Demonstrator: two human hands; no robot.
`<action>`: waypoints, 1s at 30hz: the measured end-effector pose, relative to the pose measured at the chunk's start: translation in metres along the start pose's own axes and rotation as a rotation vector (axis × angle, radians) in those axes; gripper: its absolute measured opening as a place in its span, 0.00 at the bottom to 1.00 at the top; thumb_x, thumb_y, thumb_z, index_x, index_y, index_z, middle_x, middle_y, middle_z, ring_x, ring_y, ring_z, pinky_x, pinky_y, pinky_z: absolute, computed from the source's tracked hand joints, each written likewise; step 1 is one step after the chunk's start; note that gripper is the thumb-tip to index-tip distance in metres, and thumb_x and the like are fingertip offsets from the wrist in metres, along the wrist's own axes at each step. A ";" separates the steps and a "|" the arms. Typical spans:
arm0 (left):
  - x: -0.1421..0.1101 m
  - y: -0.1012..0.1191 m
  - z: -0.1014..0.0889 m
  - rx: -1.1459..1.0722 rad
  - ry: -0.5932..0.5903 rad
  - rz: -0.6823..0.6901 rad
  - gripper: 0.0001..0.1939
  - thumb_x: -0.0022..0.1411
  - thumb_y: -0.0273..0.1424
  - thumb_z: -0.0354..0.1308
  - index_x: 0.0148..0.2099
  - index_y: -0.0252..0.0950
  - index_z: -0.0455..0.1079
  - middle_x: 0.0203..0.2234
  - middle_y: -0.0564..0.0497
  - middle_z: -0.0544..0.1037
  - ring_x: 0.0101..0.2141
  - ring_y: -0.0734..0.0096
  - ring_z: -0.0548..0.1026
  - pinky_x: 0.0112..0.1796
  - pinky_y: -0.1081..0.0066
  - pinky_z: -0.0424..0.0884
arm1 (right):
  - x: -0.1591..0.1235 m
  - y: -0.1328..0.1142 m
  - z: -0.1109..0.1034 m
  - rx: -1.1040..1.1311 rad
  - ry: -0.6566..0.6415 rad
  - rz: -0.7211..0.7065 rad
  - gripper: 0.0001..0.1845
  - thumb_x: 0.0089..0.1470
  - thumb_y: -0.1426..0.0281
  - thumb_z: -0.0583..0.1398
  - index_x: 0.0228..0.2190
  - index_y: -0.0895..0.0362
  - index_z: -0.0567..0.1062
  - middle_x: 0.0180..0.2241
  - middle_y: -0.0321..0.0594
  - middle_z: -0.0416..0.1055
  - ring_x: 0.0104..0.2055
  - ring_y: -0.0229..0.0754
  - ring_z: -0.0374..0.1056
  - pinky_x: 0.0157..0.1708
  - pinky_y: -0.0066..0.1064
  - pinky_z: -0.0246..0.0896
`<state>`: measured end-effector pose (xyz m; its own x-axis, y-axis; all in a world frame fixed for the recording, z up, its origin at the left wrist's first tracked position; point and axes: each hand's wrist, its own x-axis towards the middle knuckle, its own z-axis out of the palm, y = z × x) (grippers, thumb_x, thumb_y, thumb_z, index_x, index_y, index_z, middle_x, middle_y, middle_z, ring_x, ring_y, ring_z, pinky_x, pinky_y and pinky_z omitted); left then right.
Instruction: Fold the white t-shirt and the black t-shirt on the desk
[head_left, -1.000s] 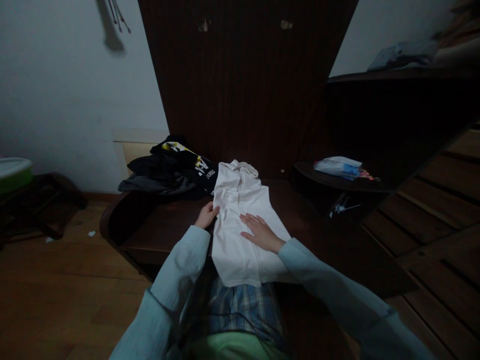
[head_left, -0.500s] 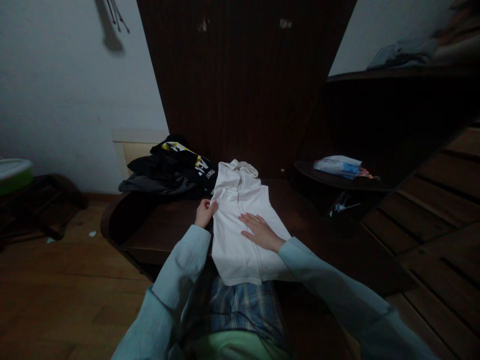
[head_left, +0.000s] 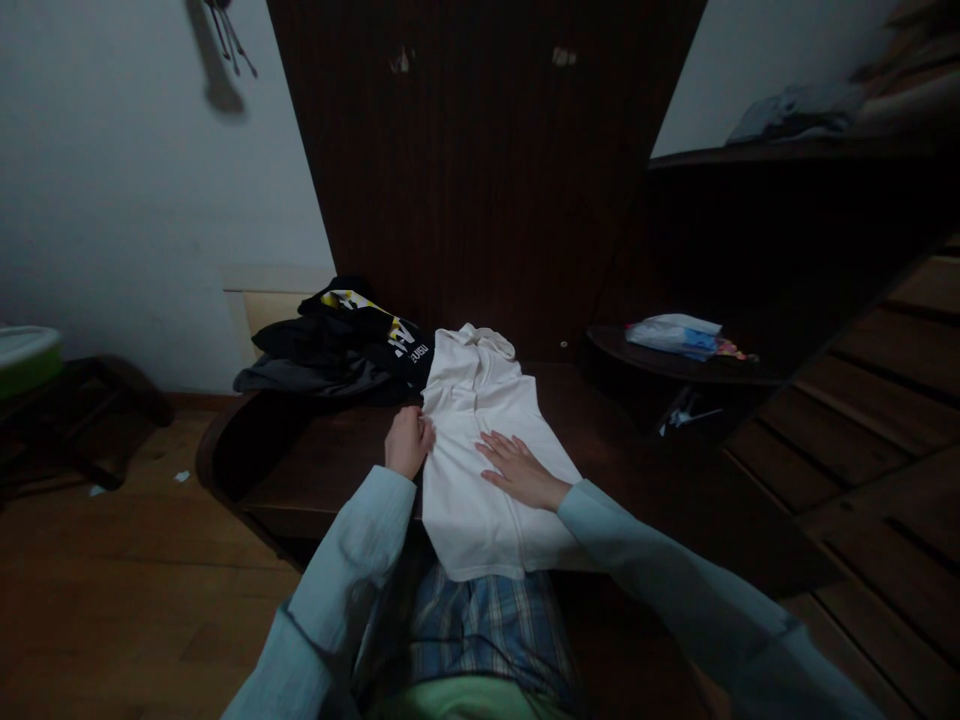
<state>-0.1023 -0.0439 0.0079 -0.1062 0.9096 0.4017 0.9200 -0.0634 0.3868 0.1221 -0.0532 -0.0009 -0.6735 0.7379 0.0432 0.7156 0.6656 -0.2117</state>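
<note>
A white garment (head_left: 491, 530), perhaps a shirt, lies lengthwise over the dark wooden bench, its near hem hanging past the front edge. Its far end is bunched, with a loose fold at the top. My left hand (head_left: 408, 441) is closed on the garment's left edge, fingers curled around the cloth. Flat on the middle of the fabric rests my right hand (head_left: 521, 470), fingers stretched out. Beside the garment's far left corner is a heap of black and grey clothes (head_left: 330, 345) with white and yellow print.
The dark bench (head_left: 300, 480) has a curved left end. On a low rounded shelf at right lies a plastic packet (head_left: 675, 335). A green-and-white basin (head_left: 30, 355) sits on a stool at left. Wooden slats (head_left: 862, 440) run along the right side.
My left hand has slid slightly toward me along the garment's left edge, its fingers more curled. My right hand stays flat in nearly the same spot.
</note>
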 end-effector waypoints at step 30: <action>-0.023 -0.029 -0.017 -0.234 -0.252 0.108 0.10 0.50 0.38 0.55 0.24 0.36 0.66 0.23 0.51 0.71 0.28 0.68 0.67 0.32 0.70 0.63 | -0.001 0.000 0.000 -0.010 0.030 -0.034 0.29 0.57 0.56 0.41 0.57 0.54 0.51 0.60 0.40 0.44 0.61 0.45 0.38 0.57 0.44 0.34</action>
<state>-0.1333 -0.0704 0.0018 0.1100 0.9633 0.2447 0.8067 -0.2304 0.5442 0.1226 -0.0537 -0.0010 -0.6919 0.7176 0.0797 0.6942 0.6915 -0.1996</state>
